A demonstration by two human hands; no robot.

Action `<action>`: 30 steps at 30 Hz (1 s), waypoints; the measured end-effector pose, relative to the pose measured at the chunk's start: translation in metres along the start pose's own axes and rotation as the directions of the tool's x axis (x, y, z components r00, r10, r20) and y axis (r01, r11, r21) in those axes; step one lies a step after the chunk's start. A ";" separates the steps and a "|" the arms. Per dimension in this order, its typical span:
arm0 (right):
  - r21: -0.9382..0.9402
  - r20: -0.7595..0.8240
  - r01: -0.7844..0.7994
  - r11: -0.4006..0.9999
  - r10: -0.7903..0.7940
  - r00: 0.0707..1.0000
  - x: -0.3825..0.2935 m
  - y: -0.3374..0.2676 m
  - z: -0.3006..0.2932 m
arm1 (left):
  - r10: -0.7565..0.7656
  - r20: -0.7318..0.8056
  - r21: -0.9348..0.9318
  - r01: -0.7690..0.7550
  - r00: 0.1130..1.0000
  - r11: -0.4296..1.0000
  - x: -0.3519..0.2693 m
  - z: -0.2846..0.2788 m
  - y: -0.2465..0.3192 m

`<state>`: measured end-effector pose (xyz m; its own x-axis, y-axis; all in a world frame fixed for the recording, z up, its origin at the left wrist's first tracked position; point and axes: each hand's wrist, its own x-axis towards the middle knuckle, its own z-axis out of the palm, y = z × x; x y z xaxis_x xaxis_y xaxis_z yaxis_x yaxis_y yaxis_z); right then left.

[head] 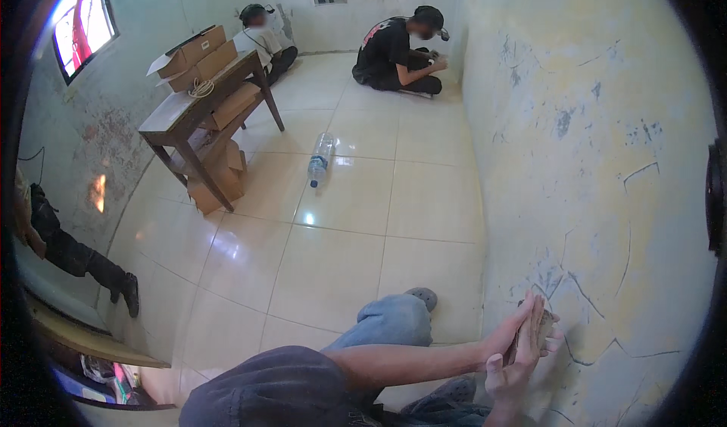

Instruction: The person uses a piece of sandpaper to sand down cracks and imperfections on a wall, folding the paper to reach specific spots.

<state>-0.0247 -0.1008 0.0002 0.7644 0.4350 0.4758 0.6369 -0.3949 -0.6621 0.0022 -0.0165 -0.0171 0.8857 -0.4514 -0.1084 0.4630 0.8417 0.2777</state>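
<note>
At the lower right, my left hand (508, 330) and my right hand (522, 364) are pressed together close to the wall (602, 291). A flat grey-brown piece (546, 323) shows between and beside the fingers; its material cannot be made out. Fingers partly hide it. Cracks run through the pale painted plaster around the hands, and bluish-grey patches show where paint is worn. My left forearm reaches across above a knee in blue jeans (392, 322).
A plastic bottle (321, 160) lies on the tiled floor (341, 268). A wooden table (170, 123) holds cardboard boxes (193, 58) and a coiled cable (201, 88). Two people sit by the far walls; another person's leg (79, 254) shows at left. An open-fronted cabinet (102, 336) stands lower left.
</note>
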 end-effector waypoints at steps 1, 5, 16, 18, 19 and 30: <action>-0.112 0.056 0.062 0.992 -0.056 0.997 0.004 -0.001 -0.005 | 0.002 -0.018 -0.028 -0.003 1.000 1.000 0.001 -0.002 0.000; -0.660 0.506 0.549 0.513 -0.238 0.829 0.024 -0.003 -0.031 | -0.016 -0.023 -0.110 0.014 1.000 0.994 0.003 -0.005 0.002; -0.187 0.109 0.085 0.979 -0.066 0.992 0.015 0.004 -0.004 | 0.132 0.049 -0.070 -0.129 0.990 0.989 0.007 -0.009 0.017; -0.217 0.163 0.098 0.971 -0.063 0.985 0.015 0.010 0.000 | 0.158 0.050 -0.021 -0.158 0.986 0.987 0.002 -0.008 0.027; -0.242 0.156 0.023 0.970 0.015 0.988 0.014 0.009 0.001 | 0.121 0.007 -0.025 -0.121 0.993 0.992 -0.002 -0.005 0.031; -0.222 0.131 0.058 0.973 -0.029 0.991 0.015 0.006 0.009 | 0.034 0.213 0.122 -0.061 0.976 0.991 -0.005 -0.026 0.016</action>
<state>-0.0099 -0.0892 -0.0021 0.7258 0.5489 0.4147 0.6865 -0.5387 -0.4884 0.0061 0.0074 -0.0372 0.8733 -0.4752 0.1070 0.4002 0.8253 0.3984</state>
